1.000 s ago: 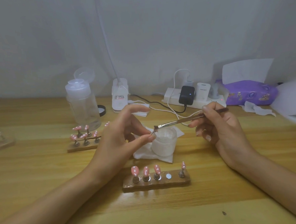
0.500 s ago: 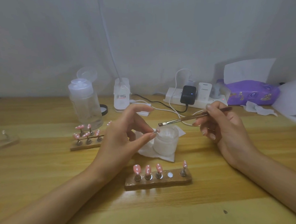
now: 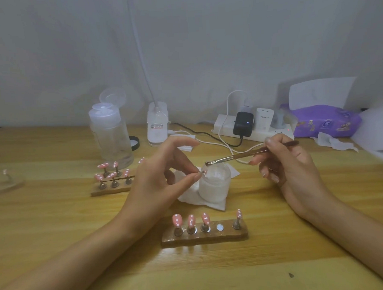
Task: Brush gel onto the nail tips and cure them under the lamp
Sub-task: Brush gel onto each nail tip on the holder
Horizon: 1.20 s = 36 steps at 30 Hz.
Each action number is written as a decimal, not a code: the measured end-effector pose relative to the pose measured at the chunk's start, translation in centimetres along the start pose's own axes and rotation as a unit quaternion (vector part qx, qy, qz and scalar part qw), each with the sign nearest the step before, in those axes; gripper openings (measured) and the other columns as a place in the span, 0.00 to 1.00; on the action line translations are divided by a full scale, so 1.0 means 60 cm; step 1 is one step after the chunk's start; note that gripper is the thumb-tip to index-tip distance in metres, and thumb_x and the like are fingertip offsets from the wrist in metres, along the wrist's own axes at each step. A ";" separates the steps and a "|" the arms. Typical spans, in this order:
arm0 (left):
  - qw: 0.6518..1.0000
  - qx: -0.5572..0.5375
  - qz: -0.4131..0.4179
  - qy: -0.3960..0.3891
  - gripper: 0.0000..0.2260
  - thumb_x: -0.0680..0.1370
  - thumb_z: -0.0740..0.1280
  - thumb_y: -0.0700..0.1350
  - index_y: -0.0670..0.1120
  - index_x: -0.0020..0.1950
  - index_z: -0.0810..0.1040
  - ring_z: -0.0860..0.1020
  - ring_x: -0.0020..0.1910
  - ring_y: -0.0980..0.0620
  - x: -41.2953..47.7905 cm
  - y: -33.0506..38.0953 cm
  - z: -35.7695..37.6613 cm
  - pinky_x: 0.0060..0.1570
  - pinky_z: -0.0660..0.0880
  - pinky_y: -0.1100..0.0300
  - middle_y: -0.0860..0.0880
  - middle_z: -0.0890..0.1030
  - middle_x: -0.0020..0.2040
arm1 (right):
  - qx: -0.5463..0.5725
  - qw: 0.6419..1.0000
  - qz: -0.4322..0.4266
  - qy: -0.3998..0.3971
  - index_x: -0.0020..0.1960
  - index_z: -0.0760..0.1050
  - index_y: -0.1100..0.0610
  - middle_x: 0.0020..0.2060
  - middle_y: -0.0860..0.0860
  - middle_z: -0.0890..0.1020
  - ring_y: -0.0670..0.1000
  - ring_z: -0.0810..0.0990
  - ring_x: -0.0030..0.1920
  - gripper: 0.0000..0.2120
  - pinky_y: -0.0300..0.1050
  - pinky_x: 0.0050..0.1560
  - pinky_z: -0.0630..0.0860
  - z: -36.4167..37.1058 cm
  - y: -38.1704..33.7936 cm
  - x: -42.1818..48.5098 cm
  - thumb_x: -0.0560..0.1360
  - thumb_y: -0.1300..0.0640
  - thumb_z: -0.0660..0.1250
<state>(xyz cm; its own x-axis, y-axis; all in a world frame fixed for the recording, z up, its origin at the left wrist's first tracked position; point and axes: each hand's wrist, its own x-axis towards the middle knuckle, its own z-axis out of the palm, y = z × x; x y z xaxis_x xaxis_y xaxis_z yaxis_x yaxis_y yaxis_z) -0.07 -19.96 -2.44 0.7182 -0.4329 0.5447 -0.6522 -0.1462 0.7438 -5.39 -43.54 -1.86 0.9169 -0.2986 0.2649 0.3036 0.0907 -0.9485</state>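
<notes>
Nail tips [image 3: 191,220] stand upright on the near holder [image 3: 204,237]. Beyond, the left hand [image 3: 157,182] pinches one tip [image 3: 204,172] beside the jar [image 3: 212,188]; the right hand [image 3: 291,169] grips the brush [image 3: 235,157], lying crosswise, bristles pointing left over the jar.

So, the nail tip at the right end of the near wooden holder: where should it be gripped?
Pinch the metal stand under the nail tip, coming from above and the right: it stands upright at the end of the holder, with the empty socket beside it leaving finger room. That probably spares the painted face.
</notes>
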 end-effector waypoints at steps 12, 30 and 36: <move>1.000 -0.005 -0.007 0.002 0.20 0.74 0.74 0.41 0.53 0.63 0.74 0.82 0.44 0.52 0.000 0.002 -0.001 0.33 0.75 0.60 0.55 0.83 0.41 | -0.019 1.000 -0.004 -0.024 0.36 0.76 0.46 0.34 0.56 0.85 0.47 0.75 0.25 0.09 0.33 0.23 0.66 0.003 0.001 -0.002 0.74 0.48 0.66; 1.000 -0.001 -0.010 -0.005 0.21 0.73 0.74 0.43 0.55 0.63 0.74 0.82 0.44 0.52 0.000 0.002 -0.001 0.34 0.73 0.66 0.56 0.83 0.42 | -0.016 1.000 0.009 0.002 0.38 0.75 0.50 0.34 0.57 0.85 0.48 0.75 0.25 0.08 0.35 0.23 0.67 0.002 -0.003 -0.004 0.73 0.49 0.65; 1.000 -0.004 -0.014 -0.004 0.21 0.74 0.74 0.42 0.55 0.63 0.74 0.82 0.44 0.53 0.000 0.001 -0.001 0.35 0.76 0.63 0.57 0.83 0.42 | -0.029 0.999 0.002 -0.014 0.33 0.77 0.45 0.34 0.56 0.85 0.47 0.75 0.26 0.11 0.34 0.24 0.67 0.006 -0.005 -0.005 0.75 0.49 0.64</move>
<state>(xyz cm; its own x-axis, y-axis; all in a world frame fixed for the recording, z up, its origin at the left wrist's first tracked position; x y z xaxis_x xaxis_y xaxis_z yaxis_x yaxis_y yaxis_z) -0.08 -19.93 -2.38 0.7342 -0.4356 0.5207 -0.6301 -0.1517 0.7616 -5.69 -43.16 -1.60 0.9251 -0.2711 0.2658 0.2859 0.0369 -0.9575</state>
